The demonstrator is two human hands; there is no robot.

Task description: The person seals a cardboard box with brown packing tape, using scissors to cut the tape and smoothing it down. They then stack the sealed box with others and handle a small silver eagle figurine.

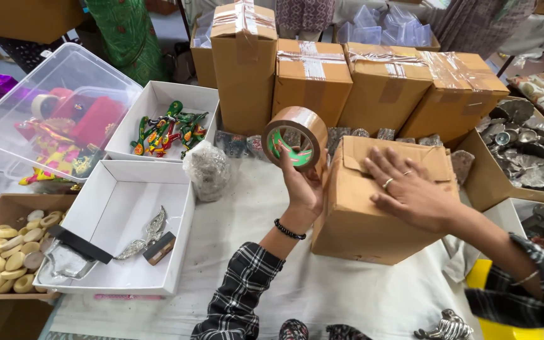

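My left hand (301,182) holds up a roll of brown packing tape (295,140), its open core facing me, just left of a small cardboard box (373,217) on the white-covered table. The tape's free end seems to touch the box's left top edge. My right hand (405,187) lies flat, fingers spread, on the box's closed top flaps, with a ring on one finger. Both sleeves are black-and-white plaid.
Several taped cardboard boxes (313,79) stand in a row behind. To the left are a white tray (118,217) with a silver ornament, another tray with green painted figures (168,129), a clear plastic tub (51,107) and a box of round yellow pieces (4,255). Metal bowls (527,151) sit at the right.
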